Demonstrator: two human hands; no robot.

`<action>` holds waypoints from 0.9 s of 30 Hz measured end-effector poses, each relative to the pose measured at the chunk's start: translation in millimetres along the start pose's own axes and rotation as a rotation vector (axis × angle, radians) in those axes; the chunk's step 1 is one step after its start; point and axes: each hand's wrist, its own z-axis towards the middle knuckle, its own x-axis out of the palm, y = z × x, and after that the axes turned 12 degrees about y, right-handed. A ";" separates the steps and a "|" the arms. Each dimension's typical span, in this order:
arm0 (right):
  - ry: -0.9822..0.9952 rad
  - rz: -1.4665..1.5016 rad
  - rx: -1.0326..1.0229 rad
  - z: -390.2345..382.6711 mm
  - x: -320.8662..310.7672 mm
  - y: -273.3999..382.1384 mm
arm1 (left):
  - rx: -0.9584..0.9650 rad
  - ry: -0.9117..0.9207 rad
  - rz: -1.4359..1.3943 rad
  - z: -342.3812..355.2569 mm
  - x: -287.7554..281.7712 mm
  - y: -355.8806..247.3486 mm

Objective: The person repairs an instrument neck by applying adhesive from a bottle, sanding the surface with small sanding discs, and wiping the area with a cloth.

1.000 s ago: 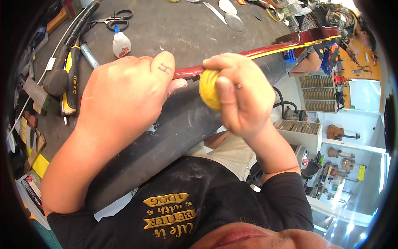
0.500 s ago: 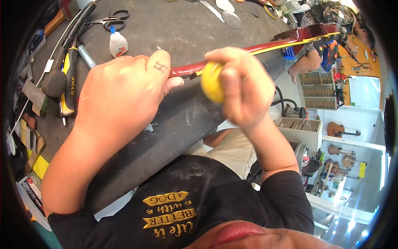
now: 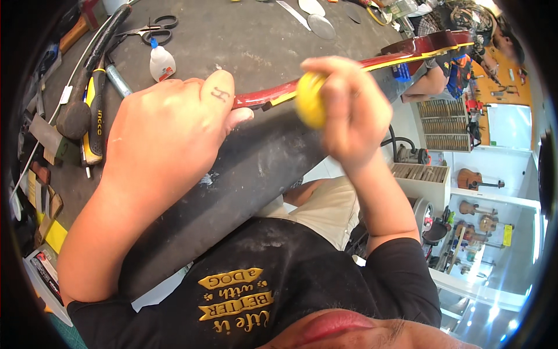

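In head view, noted at centre a glossy dark-red guitar neck (image 3: 264, 97), slanting up from left to right across the dark worktop (image 3: 238, 46), with guitar body (image 3: 421, 46) at far upper right and yellow strip (image 3: 390, 62) along lower edge. Recorded for left hand (image 3: 168, 128): fingers curled over left end of neck, thumb stretched along below, back turned toward camera; grasping the neck. Recorded for right hand (image 3: 359, 107): clenched about a yellow rounded object (image 3: 312, 100), both blurred, overlapping the neck in view; cannot tell exact kind of object, nor whether touching the neck. Seen on worktop just beyond left hand: white squeeze bottle (image 3: 162, 63) with blue cap; past that, scissors (image 3: 152, 27) with black ring handles toward right. Left of bottle, logged a blue-grey tube (image 3: 119, 80), a black-and-yellow tool (image 3: 96, 116) and a dark mallet-like tool (image 3: 74, 120) with rounded head, all close together. Near upper edge, found a grey oval disc (image 3: 321, 27) just beside a white oval disc (image 3: 312, 7). At right, beyond worktop, observed a brown guitar (image 3: 468, 179) and, near guitar body, bare leg (image 3: 427, 86) of another person.
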 end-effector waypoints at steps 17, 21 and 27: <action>-0.026 0.013 0.173 6.4 -3.3 -3.6 | -0.001 -0.003 0.006 1.3 -3.7 -1.6; -0.005 0.004 -0.189 7.8 10.3 10.9 | 0.000 0.007 -0.006 1.1 -2.1 -1.6; 0.084 -0.041 -0.090 9.1 6.1 15.3 | 0.009 -0.004 -0.006 1.7 -1.7 0.4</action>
